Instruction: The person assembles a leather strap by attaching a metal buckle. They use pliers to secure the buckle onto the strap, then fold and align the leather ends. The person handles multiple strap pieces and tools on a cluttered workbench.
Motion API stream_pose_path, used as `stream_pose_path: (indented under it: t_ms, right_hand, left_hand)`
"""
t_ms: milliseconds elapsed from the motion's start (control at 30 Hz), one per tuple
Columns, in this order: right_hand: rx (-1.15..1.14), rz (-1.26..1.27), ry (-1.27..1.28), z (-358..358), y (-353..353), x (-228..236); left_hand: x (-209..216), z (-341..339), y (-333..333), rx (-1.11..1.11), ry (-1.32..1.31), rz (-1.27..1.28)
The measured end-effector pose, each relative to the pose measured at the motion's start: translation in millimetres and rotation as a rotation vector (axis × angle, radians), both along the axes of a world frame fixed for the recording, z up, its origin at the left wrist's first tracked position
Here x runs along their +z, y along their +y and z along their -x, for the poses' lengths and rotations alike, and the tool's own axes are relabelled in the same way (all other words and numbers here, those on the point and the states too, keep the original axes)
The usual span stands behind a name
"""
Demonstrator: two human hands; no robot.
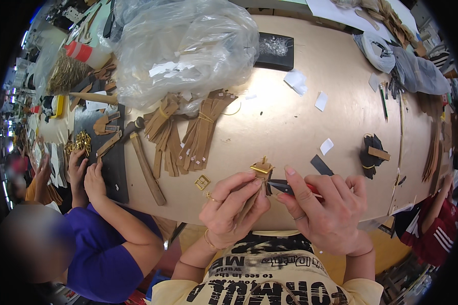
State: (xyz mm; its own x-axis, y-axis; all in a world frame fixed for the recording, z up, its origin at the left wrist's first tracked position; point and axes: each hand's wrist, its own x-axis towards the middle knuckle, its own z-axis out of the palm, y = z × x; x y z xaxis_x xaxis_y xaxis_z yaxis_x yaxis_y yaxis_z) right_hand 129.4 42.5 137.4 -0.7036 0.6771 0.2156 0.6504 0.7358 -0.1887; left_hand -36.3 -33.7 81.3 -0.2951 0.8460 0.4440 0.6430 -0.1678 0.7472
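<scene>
My left hand (231, 208) is closed around a tan leather strap (248, 207) just above the table's near edge. A gold buckle (262, 167) sits at the strap's upper end, its prong pointing away from me. In my right hand (326, 209) are small snips (282, 187) with a dark body and red on the handle; their pale tips touch or nearly touch the strap below the buckle. Whether the blades meet is too small to tell. On the table to the left of my left hand lies a loose gold buckle (202, 182).
Left lie a wooden-handled hammer (148, 173), banded tan straps (202, 132) and a large clear plastic bag (183, 46). A dark banded bundle (372, 161) lies right. At the left, a co-worker in purple (104, 249) works at a black board (114, 175) near a buckle pile (82, 142).
</scene>
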Motion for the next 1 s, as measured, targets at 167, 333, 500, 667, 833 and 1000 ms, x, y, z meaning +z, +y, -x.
stream_pose_path:
  t_ms: [167,333,500,667,833,1000]
  right_hand:
    - [-0.024,0.002,-0.012,0.7,-2.9,-0.1]
    - [-0.036,-0.052,-0.064,2.7,-6.4,0.0]
    - [-0.038,-0.082,-0.067,5.5,-8.9,-0.6]
    - [-0.017,-0.077,-0.015,7.4,-5.6,-5.0]
    - [0.006,-0.081,0.036,7.9,-1.2,-13.5]
    - [0.027,-0.087,0.056,10.0,4.2,-24.0]
  left_hand:
    - [-3.0,-2.0,-1.4,0.008,0.057,-0.018]
    - [-3.6,-4.7,-4.2,0.015,0.139,-0.024]
    - [-4.9,-4.8,-5.0,0.02,0.183,-0.062]
    - [-9.6,-1.0,-3.3,0.006,0.204,-0.093]
    - [-13.9,-0.8,-4.9,0.012,0.181,-0.073]
    - [-17.7,-2.8,-4.4,0.074,0.004,-0.035]
